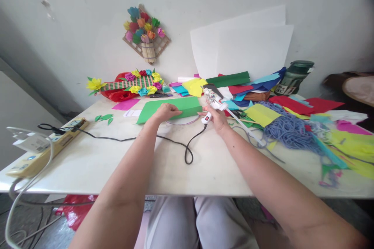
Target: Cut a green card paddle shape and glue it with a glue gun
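Observation:
A green sheet of paper lies on the table in front of me, its near right part folded over into a strip. My left hand is closed on the near edge of that fold, the fingertips pressed together. My right hand is wrapped round a white hot glue gun beside the paper's right end. A long white glue stick sticks out of its back towards the lower right. The gun's black cord loops over the table. Under the paper shows the rim of a round piece.
A yellow power strip with plugs stands at the left edge. Small green paper leaves lie nearby. At the back is a flower-trimmed woven piece. Coloured paper, a heap of blue yarn and a dark green bottle crowd the right.

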`<state>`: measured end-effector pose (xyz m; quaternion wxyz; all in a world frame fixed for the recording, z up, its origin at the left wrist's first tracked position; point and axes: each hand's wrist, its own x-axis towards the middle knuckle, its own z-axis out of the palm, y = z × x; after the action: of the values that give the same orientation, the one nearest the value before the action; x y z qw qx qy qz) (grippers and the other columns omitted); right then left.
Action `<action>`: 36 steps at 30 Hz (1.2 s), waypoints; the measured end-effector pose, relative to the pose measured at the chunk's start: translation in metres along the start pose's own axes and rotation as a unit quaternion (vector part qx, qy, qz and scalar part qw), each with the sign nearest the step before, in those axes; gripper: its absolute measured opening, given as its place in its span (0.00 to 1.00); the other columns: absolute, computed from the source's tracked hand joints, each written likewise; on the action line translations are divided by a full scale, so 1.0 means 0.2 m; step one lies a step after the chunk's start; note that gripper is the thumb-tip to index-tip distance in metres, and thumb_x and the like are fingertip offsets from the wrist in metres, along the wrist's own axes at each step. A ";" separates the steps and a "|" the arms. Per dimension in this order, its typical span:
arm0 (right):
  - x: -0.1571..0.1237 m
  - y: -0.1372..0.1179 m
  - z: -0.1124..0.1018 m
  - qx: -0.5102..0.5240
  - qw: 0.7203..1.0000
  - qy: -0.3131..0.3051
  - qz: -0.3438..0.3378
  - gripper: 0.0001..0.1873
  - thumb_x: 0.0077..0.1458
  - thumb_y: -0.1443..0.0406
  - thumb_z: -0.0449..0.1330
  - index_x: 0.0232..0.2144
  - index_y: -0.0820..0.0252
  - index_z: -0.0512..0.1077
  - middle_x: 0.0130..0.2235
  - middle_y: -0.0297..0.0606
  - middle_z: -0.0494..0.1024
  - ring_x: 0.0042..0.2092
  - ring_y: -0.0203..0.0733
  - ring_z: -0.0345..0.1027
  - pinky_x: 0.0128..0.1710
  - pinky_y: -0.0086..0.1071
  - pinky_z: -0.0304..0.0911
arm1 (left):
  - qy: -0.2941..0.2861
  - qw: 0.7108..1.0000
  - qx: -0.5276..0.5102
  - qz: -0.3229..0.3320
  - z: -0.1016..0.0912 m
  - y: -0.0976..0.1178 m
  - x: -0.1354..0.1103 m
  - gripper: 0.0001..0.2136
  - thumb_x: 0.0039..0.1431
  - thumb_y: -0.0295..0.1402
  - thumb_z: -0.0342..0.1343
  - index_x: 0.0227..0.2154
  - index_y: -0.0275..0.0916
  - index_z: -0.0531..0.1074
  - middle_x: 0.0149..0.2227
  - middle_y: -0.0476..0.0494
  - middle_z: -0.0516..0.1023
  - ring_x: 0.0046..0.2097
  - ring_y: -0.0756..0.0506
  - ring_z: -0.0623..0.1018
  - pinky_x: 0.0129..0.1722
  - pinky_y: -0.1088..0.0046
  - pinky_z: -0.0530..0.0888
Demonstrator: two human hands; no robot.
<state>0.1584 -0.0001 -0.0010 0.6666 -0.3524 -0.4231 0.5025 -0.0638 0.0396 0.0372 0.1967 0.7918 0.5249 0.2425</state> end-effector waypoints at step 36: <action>-0.01 -0.04 0.02 -0.008 0.995 0.091 0.039 0.20 0.39 0.55 0.64 0.32 0.62 0.67 0.24 0.34 0.75 0.17 0.35 0.67 0.13 0.25 0.59 | -0.023 1.000 -0.020 -0.006 0.00 0.02 -0.06 0.16 0.45 0.46 0.53 0.17 0.37 0.67 0.16 0.54 0.59 0.22 0.53 0.59 0.24 0.75 0.57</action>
<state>0.1583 -0.0036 0.0071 0.6792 -0.4183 -0.3505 0.4907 -0.0648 0.0262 0.0368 0.2255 0.7901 0.5199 0.2338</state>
